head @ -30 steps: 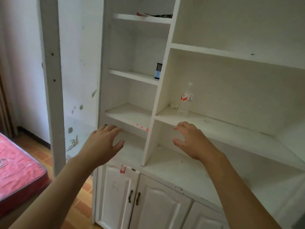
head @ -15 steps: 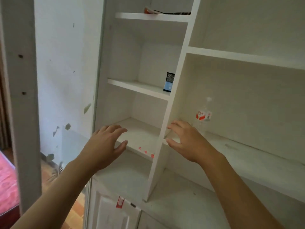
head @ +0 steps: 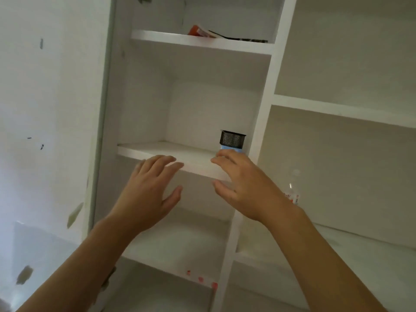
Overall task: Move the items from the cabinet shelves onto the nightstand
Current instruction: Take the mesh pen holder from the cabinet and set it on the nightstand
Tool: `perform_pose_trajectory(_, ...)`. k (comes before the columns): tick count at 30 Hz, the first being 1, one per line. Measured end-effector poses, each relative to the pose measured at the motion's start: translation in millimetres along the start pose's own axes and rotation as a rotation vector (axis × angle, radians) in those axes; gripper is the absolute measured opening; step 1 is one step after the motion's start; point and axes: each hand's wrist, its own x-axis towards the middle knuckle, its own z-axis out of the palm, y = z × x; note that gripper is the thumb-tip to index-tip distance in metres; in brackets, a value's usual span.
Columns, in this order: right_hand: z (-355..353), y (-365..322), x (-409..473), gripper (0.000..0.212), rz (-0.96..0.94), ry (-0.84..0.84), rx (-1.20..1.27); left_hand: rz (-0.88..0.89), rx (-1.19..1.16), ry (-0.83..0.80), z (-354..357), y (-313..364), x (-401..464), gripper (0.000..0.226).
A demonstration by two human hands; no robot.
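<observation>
A small black mesh cup with a blue base (head: 232, 141) stands at the right end of the middle shelf (head: 162, 152) of the white cabinet. My right hand (head: 243, 185) is raised just in front of and below it, fingers spread, holding nothing. My left hand (head: 148, 192) is up beside it, open, fingertips level with the shelf's front edge. A clear plastic bottle with a red label (head: 292, 190) stands in the right compartment, partly hidden behind my right wrist. Flat red and dark items (head: 216, 34) lie on the top shelf (head: 180, 40).
A white upright divider (head: 258, 131) separates the narrow left shelves from the wide right compartment with its own shelf (head: 337, 111). A lower shelf (head: 171, 255) carries red marks on its edge. A spotted white wall (head: 45, 109) is at the left.
The view has tilted upward and moved closer to the cabinet. Both hands have risen from the lower shelf to the middle shelf, the right one nearing the mesh cup.
</observation>
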Motion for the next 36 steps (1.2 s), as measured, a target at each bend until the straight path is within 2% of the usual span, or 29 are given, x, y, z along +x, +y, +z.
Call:
perform_pose_trajectory(8, -0.1, 13.3, 58.4, 0.057, 0.077, -0.061, -0.219, -0.018, -0.024, 0.061, 42.5, -47.4, 28.4, 0.057)
perform_pose_trajectory(14, 15.7, 22.8, 113.0, 0.059, 0.139, -0.068, -0.373, 0.004, -0.087, 0.214, 66.9, -59.4, 28.1, 0.053)
perform_pose_trajectory(21, 41.1, 48.5, 150.5, 0.057, 0.291, -0.168, -0.471, 0.023, -0.081, 0.317, 79.9, -62.7, 30.7, 0.052)
perform_pose_trajectory(31, 47.0, 50.1, 149.8, 0.043, 0.352, -0.194, -0.535, 0.034, -0.105, 0.356, 84.8, -66.4, 31.6, 0.049)
perform_pose_trajectory(36, 47.6, 49.6, 149.3, 0.032, 0.342, -0.143, -0.436, 0.022, -0.134, 0.343, 81.1, -65.0, 30.8, 0.047)
